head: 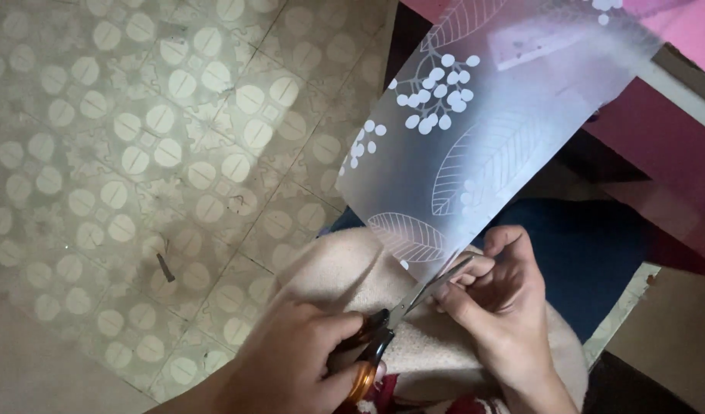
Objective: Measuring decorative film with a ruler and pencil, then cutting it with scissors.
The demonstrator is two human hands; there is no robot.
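Head view shows you cutting a translucent frosted plastic sheet printed with white leaves and berry clusters [475, 138], and the cut looks to be only at its start. Your left hand [291, 360] is closed around the orange-and-black handles of a pair of steel-bladed scissors [391, 322]; the blades point up and to the right and meet the sheet's lower edge, just beside a printed leaf. Your right hand [506, 299] pinches that same lower edge right next to the blade tips, fingers curled shut on the film to keep it taut.

Judging from how things lie, almost all of the sheet is whole: it rises away from the scissors toward the top right, with no long slit or loose strip to be seen. I cannot tell how deep the blades have bitten, since your fingers cover the spot. So most of the cutting appears left to do.

Below the sheet lies a cream woollen cloth [352, 268] over your lap, with dark blue fabric [582, 245] to the right of it. Left of the sheet is a tiled floor with pale round patterns [138, 153], and a small dark scrap [165, 267] lies on it, well apart from the sheet. Behind the sheet's top edge sits a pink surface [690, 31].

No container shows anywhere around the sheet, so nothing can be said of contents.
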